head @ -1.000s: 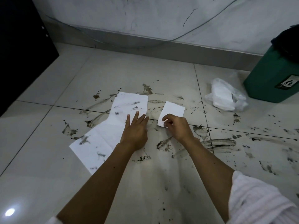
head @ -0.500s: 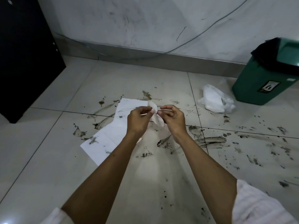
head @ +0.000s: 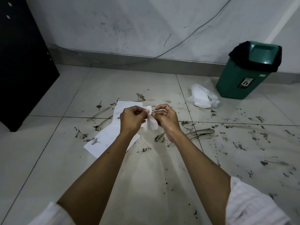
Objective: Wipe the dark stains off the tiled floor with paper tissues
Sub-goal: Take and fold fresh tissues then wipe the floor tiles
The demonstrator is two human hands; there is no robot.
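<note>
On the pale tiled floor (head: 48,159) smeared with dark stains (head: 201,133) (heaviest at centre right), the left hand (head: 131,119) and right hand (head: 167,118) pinch a small paper tissue (head: 151,123) between their fingers at frame centre, above a larger spread tissue (head: 105,138).

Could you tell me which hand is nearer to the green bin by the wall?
The right hand is nearer; the green bin stands beyond it, further right. The left hand is further left, over the spread tissue.
</note>
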